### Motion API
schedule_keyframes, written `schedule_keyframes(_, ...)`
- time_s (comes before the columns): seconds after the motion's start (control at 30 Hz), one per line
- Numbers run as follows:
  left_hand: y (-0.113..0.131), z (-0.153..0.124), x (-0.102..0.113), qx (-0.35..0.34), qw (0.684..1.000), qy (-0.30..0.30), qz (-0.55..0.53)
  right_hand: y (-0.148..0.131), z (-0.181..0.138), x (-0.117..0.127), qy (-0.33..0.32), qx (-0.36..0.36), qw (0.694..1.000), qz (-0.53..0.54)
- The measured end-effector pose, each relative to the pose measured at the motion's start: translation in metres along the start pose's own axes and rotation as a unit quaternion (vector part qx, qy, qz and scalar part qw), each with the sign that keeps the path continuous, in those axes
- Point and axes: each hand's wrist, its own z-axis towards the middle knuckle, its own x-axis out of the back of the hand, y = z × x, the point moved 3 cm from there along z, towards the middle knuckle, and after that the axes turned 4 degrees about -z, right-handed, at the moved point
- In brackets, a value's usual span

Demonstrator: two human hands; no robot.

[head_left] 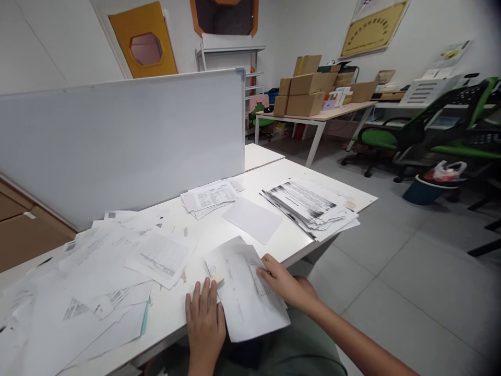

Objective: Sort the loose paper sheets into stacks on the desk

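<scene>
Several cardboard boxes (pixel 303 102) sit upper right in the head view; a blue bin (pixel 425 193), far right, has a plastic bag (pixel 446 171) at its mouth. Lower centre, the right hand (pixel 285 282) has its grip clamped on printed sheets (pixel 246 297) at the white desk's (pixel 203 230) near edge; the left hand (pixel 206 318) (palm down, grip unclosed) lies along their left side. A pale partition (pixel 156 136) fills upper left.

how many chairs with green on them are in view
3. A far chair stands past the right end of the white divider; the middle chair and rightmost chair are at right. Others may be hidden.
</scene>
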Motion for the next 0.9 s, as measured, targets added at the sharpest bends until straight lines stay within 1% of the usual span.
schedule_keyframes(0.07, 0.001, 0.0, 0.0, 0.006, 1.0, -0.007, 0.0, -0.003, 0.0, 0.002, 0.004, 0.029, 1.0, -0.006)
schedule_keyframes(0.13, 0.001, 0.0, 0.0, 0.013, 1.0, -0.019, -0.01, -0.003, 0.002, 0.003, 0.004, 0.042, 0.999, 0.02)
schedule_keyframes(0.23, 0.0, -0.001, -0.001, 0.032, 0.998, -0.035, -0.041, -0.001, 0.007, 0.003, 0.005, 0.03, 0.997, 0.068)
schedule_keyframes(0.33, 0.001, -0.002, -0.003, 0.051, 0.996, -0.044, -0.057, -0.001, 0.013, 0.001, 0.014, 0.004, 0.996, 0.087)
schedule_keyframes(0.4, 0.002, -0.002, -0.005, 0.054, 0.996, -0.056, -0.044, -0.002, 0.016, -0.002, 0.011, -0.005, 0.996, 0.083)
schedule_keyframes(0.47, 0.003, -0.002, -0.007, 0.052, 0.997, -0.061, -0.023, -0.002, 0.019, -0.006, 0.014, 0.0, 0.997, 0.071)
schedule_keyframes(0.57, 0.005, -0.002, -0.008, 0.052, 0.998, -0.041, -0.007, 0.007, 0.023, -0.004, 0.038, 0.002, 0.997, 0.074)
schedule_keyframes(0.63, 0.005, -0.002, -0.01, 0.05, 0.998, -0.028, -0.006, 0.019, 0.03, 0.005, 0.062, -0.021, 0.994, 0.083)
schedule_keyframes(0.7, 0.005, -0.003, -0.011, 0.049, 0.998, -0.026, -0.002, 0.032, 0.041, 0.025, 0.107, -0.036, 0.992, 0.059)
schedule_keyframes(0.77, 0.006, -0.003, -0.011, 0.051, 0.998, -0.029, 0.002, 0.04, 0.057, 0.048, 0.151, -0.024, 0.988, -0.011)
schedule_keyframes(0.83, 0.006, -0.002, -0.01, 0.055, 0.998, -0.032, 0.001, 0.041, 0.073, 0.069, 0.179, -0.001, 0.978, -0.107)
schedule_keyframes(0.9, 0.007, -0.001, -0.007, 0.058, 0.998, -0.034, -0.004, 0.037, 0.084, 0.081, 0.196, 0.028, 0.961, -0.191)
